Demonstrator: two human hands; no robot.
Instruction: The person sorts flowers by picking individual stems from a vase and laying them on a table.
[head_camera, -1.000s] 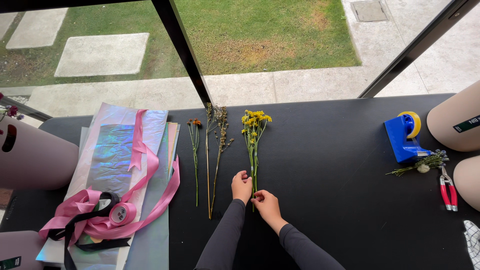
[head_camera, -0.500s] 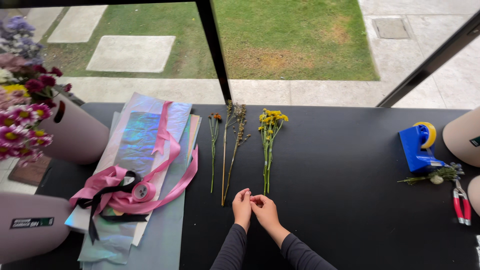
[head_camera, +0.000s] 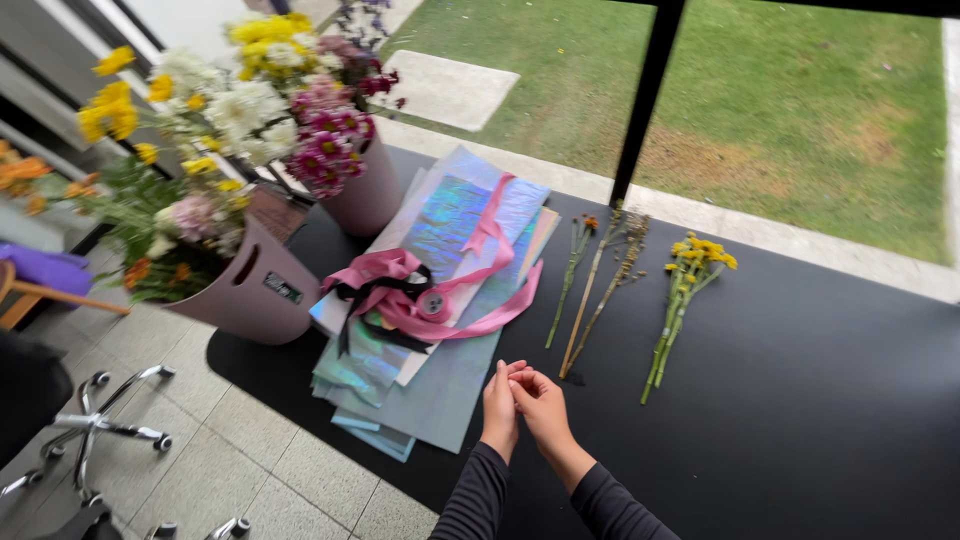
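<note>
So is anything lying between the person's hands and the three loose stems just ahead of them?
Nothing visible. The left hand and right hand are pressed together over the black table, and only bare tabletop separates them from the loose stems. The wrapping sheets and pink ribbon lie off to their left, the yellow flowers to the right.

Left hand and right hand pressed together, fingers curled, forearms converging

Grey tiled floor, black window post, daylit lawn outside.
</note>
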